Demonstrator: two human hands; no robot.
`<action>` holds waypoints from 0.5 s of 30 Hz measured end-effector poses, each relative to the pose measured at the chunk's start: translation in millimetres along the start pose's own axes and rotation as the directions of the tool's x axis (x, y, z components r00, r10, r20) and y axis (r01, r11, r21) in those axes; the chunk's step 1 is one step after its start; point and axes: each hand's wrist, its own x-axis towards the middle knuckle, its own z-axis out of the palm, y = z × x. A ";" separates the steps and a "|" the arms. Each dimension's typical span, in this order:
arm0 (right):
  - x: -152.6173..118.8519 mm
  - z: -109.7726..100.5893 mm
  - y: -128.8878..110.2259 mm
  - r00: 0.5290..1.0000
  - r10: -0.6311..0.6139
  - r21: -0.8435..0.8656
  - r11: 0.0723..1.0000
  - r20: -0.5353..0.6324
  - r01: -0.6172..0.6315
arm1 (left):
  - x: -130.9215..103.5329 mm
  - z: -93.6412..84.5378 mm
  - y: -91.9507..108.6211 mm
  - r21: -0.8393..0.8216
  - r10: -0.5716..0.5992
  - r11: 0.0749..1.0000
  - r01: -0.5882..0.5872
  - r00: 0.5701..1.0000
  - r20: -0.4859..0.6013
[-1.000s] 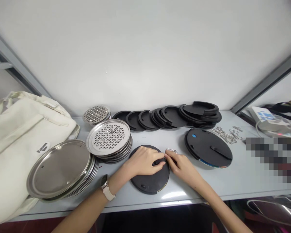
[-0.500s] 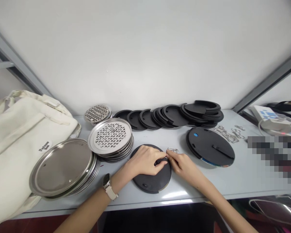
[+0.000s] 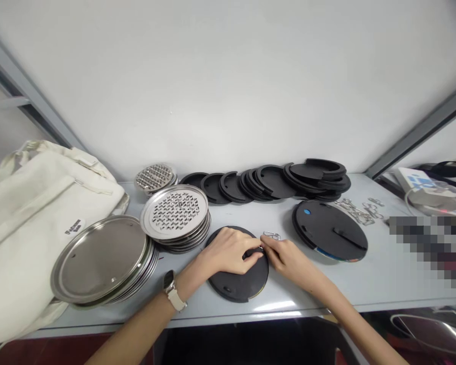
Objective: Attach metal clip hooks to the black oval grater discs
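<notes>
A black round disc [image 3: 237, 286] with a notched rim lies flat on the table in front of me. My left hand [image 3: 233, 251] rests over it, fingers curled toward its right edge and thumb bent inward. At that edge my right hand [image 3: 281, 256] pinches a tiny bright metal piece [image 3: 261, 247], mostly hidden by fingertips, seemingly a wire clip. The fingertips of both hands meet there. Just behind the right fingers lies a loose metal clip [image 3: 271, 235]. To the right sits a stack of black discs [image 3: 330, 230], the top one bearing a blue dot and a flat strip.
Stacked metal grater discs [image 3: 175, 213] and plain metal round plates [image 3: 102, 263] stand left, beside a cream bag [image 3: 34, 228]. Black notched discs [image 3: 275, 181] line the wall. Loose metal clips [image 3: 359, 210] lie scattered right. A white box [image 3: 416, 180] with cables stands farther right.
The view has shifted very slightly. Both hands keep nearly the same place and grip on the black disc's right edge.
</notes>
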 end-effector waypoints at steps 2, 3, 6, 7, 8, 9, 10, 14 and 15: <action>0.2 -0.3 0.6 1.000 -0.011 -0.010 1.000 0.008 0.011 | 0.2 0.6 -0.4 0.005 0.004 1.000 -0.004 1.000 -0.005; 0.2 0.0 0.7 1.000 -0.015 -0.015 1.000 0.011 0.015 | 0.2 0.9 -0.5 0.006 0.005 1.000 -0.005 1.000 -0.008; -0.5 2.2 0.1 1.000 0.003 -0.027 1.000 -0.019 -0.003 | -0.1 1.9 -0.1 0.005 0.005 1.000 -0.005 1.000 -0.017; -1.0 3.1 -0.2 0.999 0.014 -0.029 0.999 -0.035 -0.015 | -0.2 2.0 0.1 0.007 0.004 1.000 -0.004 1.000 -0.018; -1.6 4.1 -0.5 0.999 0.024 -0.030 0.999 -0.045 -0.026 | -0.5 2.0 0.3 0.009 0.003 1.000 -0.003 1.000 -0.018; -2.2 5.0 -0.5 0.998 0.034 -0.030 0.999 -0.052 -0.036 | -0.7 1.9 0.5 0.013 0.000 1.000 0.000 1.000 -0.018; -2.8 5.9 -0.4 0.998 0.043 -0.031 0.998 -0.055 -0.045 | -1.0 1.7 0.6 0.015 -0.003 1.000 0.003 1.000 -0.017; -5.4 8.9 0.3 0.995 0.075 -0.037 0.996 -0.062 -0.077 | -1.9 0.6 1.1 0.018 -0.015 1.000 0.015 1.000 -0.010; -6.1 9.6 0.2 0.994 0.084 -0.036 0.996 -0.068 -0.086 | -2.1 0.5 1.3 0.017 -0.016 1.000 0.016 1.000 -0.008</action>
